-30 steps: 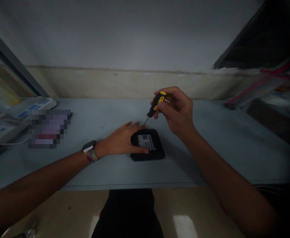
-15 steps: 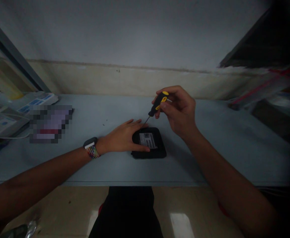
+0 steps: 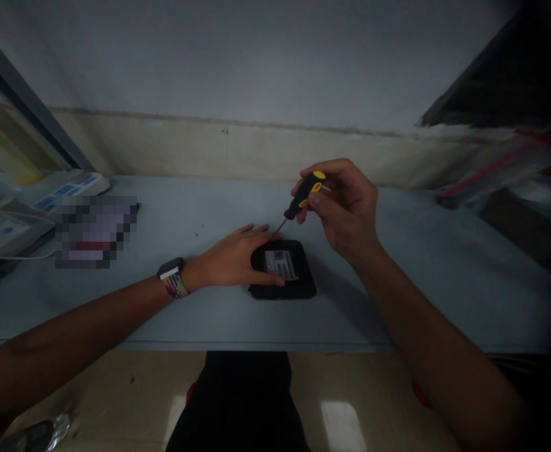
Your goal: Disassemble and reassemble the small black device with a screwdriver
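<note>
A small flat black electronic device with rounded corners lies on the table, a white printed label facing up. My left hand grips it from the left, thumb along its near side and fingers over its far edge. A screwdriver with a black and yellow handle is held between the thumb and fingers of my right hand. Its thin shaft slants down and left to the device's far left corner, beside my left fingertips. Whether the tip touches the device cannot be made out.
On the left lie a pixel-blurred phone-like item and a white power strip with cables. Clear plastic bags with a red edge rest at the right. Behind the pale table rises a wall.
My right hand and the screwdriver have shifted slightly up and to the right. My left hand and the device stay in place; the whole view has moved a little.
</note>
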{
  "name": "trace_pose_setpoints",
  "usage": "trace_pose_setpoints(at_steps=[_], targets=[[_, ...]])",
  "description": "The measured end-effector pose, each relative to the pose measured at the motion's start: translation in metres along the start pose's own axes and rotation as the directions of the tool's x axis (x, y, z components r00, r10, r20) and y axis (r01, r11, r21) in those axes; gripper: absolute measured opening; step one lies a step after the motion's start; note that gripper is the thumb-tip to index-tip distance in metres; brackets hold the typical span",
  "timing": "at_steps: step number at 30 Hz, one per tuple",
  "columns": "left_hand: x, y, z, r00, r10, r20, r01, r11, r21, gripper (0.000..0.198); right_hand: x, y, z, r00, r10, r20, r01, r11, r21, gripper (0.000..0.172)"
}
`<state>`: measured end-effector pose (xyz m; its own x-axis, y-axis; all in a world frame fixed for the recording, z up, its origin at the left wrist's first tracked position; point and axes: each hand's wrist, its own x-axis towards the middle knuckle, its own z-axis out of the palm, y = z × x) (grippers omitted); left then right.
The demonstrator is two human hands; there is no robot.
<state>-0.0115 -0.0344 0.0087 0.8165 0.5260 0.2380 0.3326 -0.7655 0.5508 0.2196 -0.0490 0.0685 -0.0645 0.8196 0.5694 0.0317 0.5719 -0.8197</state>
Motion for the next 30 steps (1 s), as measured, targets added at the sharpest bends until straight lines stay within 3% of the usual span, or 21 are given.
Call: trace_pose_setpoints(at_steps=[12, 30], targets=[[0.001, 0.004, -0.003, 1.0, 0.004, -0.009, -0.003, 1.0, 0.02, 0.087, 0.001, 0.007, 0.002, 0.994, -0.082, 0.068, 0.079, 0.996, 0.04, 0.032], [0.002, 0.004, -0.003, 1.0, 0.021, -0.021, -0.021, 1.0, 0.009, 0.086, -0.001, 0.005, 0.007, 0.992, 0.001, 0.127, -0.003, 1.0, 0.018, 0.033]])
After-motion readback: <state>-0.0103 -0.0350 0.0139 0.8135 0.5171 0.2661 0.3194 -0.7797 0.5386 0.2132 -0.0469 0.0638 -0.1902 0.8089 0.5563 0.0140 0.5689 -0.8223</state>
